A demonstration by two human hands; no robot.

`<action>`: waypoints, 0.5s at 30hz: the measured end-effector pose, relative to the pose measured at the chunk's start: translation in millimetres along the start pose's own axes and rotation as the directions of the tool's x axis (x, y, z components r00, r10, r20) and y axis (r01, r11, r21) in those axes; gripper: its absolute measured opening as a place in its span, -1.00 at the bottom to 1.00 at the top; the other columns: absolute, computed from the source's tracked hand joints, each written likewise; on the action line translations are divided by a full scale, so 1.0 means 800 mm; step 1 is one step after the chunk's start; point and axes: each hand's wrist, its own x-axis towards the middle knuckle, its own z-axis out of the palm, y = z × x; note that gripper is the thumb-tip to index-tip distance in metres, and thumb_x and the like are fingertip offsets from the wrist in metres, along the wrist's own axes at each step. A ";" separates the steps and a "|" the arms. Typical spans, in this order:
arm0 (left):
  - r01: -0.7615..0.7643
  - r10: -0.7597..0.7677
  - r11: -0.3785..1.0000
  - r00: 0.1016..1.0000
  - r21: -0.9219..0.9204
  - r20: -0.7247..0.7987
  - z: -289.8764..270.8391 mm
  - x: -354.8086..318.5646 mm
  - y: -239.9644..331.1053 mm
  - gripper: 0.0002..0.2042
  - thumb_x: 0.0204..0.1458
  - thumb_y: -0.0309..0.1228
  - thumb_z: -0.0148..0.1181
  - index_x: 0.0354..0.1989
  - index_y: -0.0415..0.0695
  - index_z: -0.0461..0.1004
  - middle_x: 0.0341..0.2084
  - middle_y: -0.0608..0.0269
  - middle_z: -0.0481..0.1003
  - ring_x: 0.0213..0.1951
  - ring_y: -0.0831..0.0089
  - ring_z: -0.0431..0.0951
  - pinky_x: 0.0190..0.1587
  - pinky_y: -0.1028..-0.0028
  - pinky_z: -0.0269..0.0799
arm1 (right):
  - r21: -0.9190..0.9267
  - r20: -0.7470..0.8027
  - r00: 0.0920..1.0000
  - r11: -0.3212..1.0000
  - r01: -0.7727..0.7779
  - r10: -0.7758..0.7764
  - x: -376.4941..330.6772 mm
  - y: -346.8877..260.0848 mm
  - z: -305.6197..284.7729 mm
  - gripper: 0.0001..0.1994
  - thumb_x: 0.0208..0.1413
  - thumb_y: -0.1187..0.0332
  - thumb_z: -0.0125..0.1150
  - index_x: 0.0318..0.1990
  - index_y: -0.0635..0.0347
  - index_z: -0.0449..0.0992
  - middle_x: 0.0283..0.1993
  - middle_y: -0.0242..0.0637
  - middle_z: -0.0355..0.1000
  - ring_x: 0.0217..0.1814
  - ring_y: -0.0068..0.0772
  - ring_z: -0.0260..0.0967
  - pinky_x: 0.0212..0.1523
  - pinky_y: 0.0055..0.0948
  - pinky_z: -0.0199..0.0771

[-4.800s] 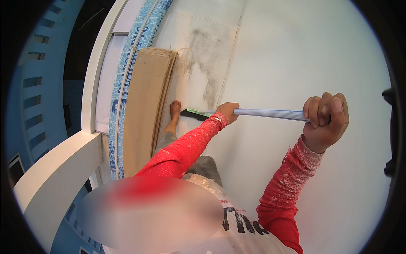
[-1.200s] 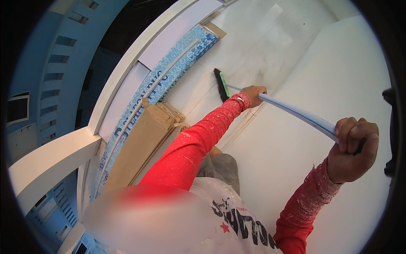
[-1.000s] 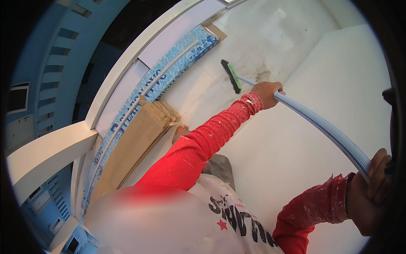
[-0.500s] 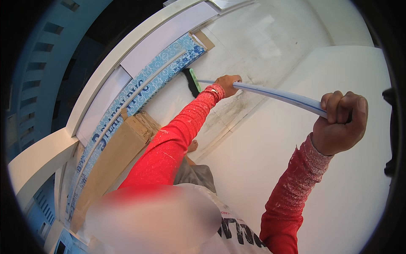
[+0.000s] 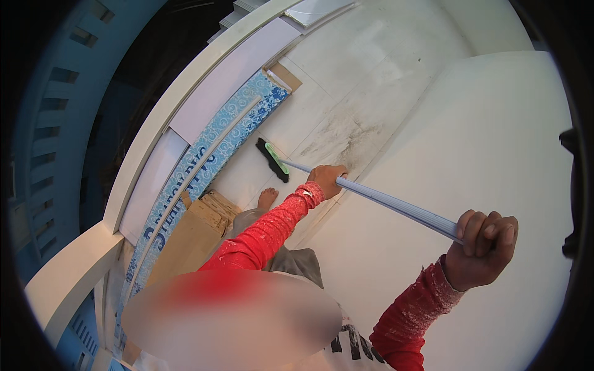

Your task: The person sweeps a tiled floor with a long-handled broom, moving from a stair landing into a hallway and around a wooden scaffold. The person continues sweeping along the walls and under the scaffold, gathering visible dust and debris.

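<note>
Between a white wall (image 5: 470, 148) on the right and a white ledge (image 5: 167, 99) on the left runs a strip of tiled floor (image 5: 371, 62), hemmed in further on the ledge side by pale panels (image 5: 229, 71), a long blue patterned pack (image 5: 198, 151) and, nearer the person, a stack of cardboard (image 5: 192, 235). The open room lies mostly ahead, where the floor widens past the near end of the pack and the wall stops at an edge. Past the ledge are a dark gap and a blue building (image 5: 49, 148). The floor is pale, with thin joints and a grey-brown smear of dirt (image 5: 343, 136) near the foot of the wall. The broom (image 5: 399, 207) slants across the view, its green and black head (image 5: 272, 161) down by the floor between the pack and the dirt; whether the bristles press on it, I cannot tell. The right hand (image 5: 486, 250) is curled into a fist around the upper end of the handle. The left hand (image 5: 328, 179) wraps it lower down, towards the head. Both red sleeves are dusted white. A bare foot (image 5: 267, 198) shows just beside the head.
</note>
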 end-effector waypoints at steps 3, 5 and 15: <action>-0.064 0.064 0.998 0.996 0.010 -0.062 0.013 0.038 0.002 -0.84 0.05 -0.36 0.16 -0.19 0.04 0.54 -0.40 0.12 0.58 -0.29 0.14 0.60 -0.22 0.25 0.49 | -0.108 -0.047 0.970 0.967 0.232 -0.238 -0.020 0.019 0.012 -0.68 0.28 0.29 -0.07 -0.54 0.19 0.25 -0.77 -0.54 -0.04 -0.80 -0.71 -0.18 -0.71 -0.53 0.07; -0.064 0.061 0.998 0.991 -0.025 -0.117 0.023 0.073 0.031 -0.79 0.06 -0.34 0.16 -0.11 0.04 0.54 -0.34 0.08 0.58 -0.24 0.13 0.60 -0.20 0.26 0.49 | -0.195 -0.058 0.961 0.947 0.256 -0.272 -0.033 -0.002 0.020 -0.66 0.30 0.28 -0.08 -0.54 0.20 0.26 -0.77 -0.54 -0.04 -0.81 -0.70 -0.16 -0.72 -0.54 0.05; -0.461 0.348 0.887 0.692 0.017 0.632 0.105 -0.051 0.149 -0.68 -0.02 -0.09 0.24 -0.55 -0.10 0.53 -0.54 0.02 0.54 -0.38 0.02 0.57 -0.28 0.17 0.47 | 0.060 -0.042 0.963 0.961 0.269 -0.267 -0.135 -0.151 -0.143 -0.65 0.43 0.26 -0.37 -0.36 0.18 0.29 -0.75 -0.53 0.09 -0.84 -0.70 -0.02 -0.69 -0.59 0.22</action>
